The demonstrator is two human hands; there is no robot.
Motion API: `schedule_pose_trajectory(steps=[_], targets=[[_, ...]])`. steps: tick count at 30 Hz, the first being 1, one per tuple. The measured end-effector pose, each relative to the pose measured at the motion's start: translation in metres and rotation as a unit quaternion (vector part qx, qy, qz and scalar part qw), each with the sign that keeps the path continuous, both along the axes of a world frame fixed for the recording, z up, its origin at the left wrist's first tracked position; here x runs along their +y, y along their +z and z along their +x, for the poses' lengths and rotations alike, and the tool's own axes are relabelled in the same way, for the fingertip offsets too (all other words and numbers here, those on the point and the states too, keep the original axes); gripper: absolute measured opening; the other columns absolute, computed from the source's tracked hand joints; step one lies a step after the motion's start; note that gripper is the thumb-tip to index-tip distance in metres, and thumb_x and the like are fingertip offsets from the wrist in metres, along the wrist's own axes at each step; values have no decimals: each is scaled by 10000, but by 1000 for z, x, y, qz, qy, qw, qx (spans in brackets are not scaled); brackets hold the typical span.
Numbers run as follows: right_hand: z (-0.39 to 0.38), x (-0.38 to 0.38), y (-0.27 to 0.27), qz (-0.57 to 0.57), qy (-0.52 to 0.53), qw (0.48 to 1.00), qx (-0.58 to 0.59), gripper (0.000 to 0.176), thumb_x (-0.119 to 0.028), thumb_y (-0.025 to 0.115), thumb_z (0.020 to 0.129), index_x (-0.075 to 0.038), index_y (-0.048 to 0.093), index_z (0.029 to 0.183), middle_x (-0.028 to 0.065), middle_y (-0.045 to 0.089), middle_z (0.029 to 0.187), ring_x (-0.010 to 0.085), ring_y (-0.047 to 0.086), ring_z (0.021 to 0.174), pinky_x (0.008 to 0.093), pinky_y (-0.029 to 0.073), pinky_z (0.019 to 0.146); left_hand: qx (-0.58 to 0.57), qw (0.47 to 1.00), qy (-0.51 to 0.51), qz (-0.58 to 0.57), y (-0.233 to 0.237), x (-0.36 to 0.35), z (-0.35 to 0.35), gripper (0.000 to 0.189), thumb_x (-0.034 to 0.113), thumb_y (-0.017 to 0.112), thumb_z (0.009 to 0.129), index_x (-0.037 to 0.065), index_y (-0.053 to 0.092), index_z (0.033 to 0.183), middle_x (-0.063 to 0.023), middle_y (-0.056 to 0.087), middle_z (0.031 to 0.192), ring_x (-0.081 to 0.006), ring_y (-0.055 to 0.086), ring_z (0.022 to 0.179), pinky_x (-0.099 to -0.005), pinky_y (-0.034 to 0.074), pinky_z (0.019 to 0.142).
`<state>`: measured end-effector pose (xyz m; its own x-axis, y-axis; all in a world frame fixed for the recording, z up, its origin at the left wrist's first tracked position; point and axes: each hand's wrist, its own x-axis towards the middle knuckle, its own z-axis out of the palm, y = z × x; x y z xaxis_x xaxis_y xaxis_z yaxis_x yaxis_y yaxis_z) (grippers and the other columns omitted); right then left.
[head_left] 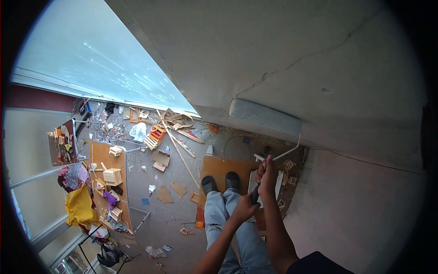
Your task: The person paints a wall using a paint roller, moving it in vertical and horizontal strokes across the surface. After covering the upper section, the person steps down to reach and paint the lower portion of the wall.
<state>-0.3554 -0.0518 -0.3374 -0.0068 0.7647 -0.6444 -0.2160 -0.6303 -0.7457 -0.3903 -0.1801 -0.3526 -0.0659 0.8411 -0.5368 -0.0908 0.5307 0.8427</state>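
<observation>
A paint roller (267, 119) with a thick pale grey sleeve lies against the grey wall (292, 55), low on its surface. Its bent metal frame runs from the sleeve's right end down to a dark handle. My right hand (267, 177) is wrapped around the upper part of the handle, near the metal rod. Lower down, my left hand (244, 210) is closed around the handle's dark end. Both my feet, in dark shoes, stand on a brown wooden board (219, 165). A white tray-like item (253, 182), partly hidden by my hands, is beside my right foot.
Long wooden strips (181, 155), cardboard and scraps litter the tiled floor. At left, a wooden table (98, 153) bears small wooden pieces, and a smaller table (57, 153) stands beyond it. A yellow cloth (80, 206) hangs nearby. A crack crosses the wall above the roller.
</observation>
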Motion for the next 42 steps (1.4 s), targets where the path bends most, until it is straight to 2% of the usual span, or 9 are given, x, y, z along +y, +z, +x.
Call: schedule_pose_trajectory(steps=[4, 7, 20, 25, 28, 31, 34, 37, 42], targets=[[-2, -1, -6, 13, -4, 1000, -1, 391, -440, 477, 898, -139, 360, 678, -54, 183, 480, 65, 151, 359, 251, 146, 341, 5, 1000, 0, 14, -12, 1, 1, 295, 119, 585, 668, -70, 523, 886, -188, 565, 644, -238, 588, 599, -355, 439, 583], [0, -4, 2, 18, -2, 1000, -3, 395, -441, 471, 901, -138, 363, 671, -53, 186, 479, 64, 159, 358, 251, 148, 341, -12, 998, 34, 46, -8, -3, 4, 294, 103, 594, 640, -81, 510, 853, -232, 532, 619, -362, 562, 573, -382, 430, 554], [-6, -4, -1, 23, -3, 999, -34, 380, -437, 465, 905, -136, 376, 691, -55, 200, 483, 60, 190, 354, 240, 171, 342, -45, 997, 34, 43, -16, -3, -1, 297, 127, 602, 630, -94, 523, 813, -245, 538, 637, -324, 520, 545, -382, 436, 581], [-17, -7, 32, 45, 6, 997, -58, 370, -394, 418, 930, -127, 342, 686, -45, 236, 506, 50, 221, 383, 226, 194, 346, -33, 996, 34, 79, 0, -2, -9, 302, 130, 599, 637, -91, 524, 830, -239, 547, 645, -300, 527, 545, -373, 436, 579], [-18, -5, 27, 57, 5, 996, -66, 370, -395, 414, 931, -127, 340, 686, -46, 234, 507, 49, 227, 381, 228, 195, 344, -61, 995, 37, 66, -2, 4, -10, 288, 129, 595, 641, -91, 521, 811, -235, 529, 626, -273, 509, 531, -369, 430, 570], [-16, -3, 13, 36, 20, 996, -78, 368, -392, 418, 930, -126, 340, 688, -45, 239, 505, 51, 226, 378, 231, 193, 341, -61, 998, -11, 31, -20, 2, -7, 279, 127, 589, 681, -82, 533, 857, -192, 591, 695, -176, 557, 629, -331, 447, 616], [-17, -2, 3, 2, 15, 998, -65, 365, -390, 422, 929, -125, 345, 690, -43, 245, 504, 54, 228, 378, 229, 195, 343, -59, 998, -23, -10, -14, 0, -12, 291, 133, 586, 678, -83, 527, 864, -179, 583, 682, -173, 545, 623, -334, 441, 613], [-22, -5, 9, 21, -4, 999, -41, 378, -448, 469, 897, -144, 381, 690, -56, 188, 480, 62, 188, 354, 240, 179, 344, -40, 998, 26, 41, -4, -2, -17, 279, 137, 587, 645, -89, 513, 791, -203, 502, 587, -207, 449, 524, -375, 415, 557], [-30, -5, 32, 25, 3, 999, -32, 362, -410, 462, 908, -132, 371, 694, -45, 219, 496, 60, 215, 369, 236, 195, 354, -76, 996, 16, 36, 7, 2, -27, 284, 136, 579, 648, -88, 516, 811, -215, 510, 597, -236, 463, 530, -372, 417, 563]])
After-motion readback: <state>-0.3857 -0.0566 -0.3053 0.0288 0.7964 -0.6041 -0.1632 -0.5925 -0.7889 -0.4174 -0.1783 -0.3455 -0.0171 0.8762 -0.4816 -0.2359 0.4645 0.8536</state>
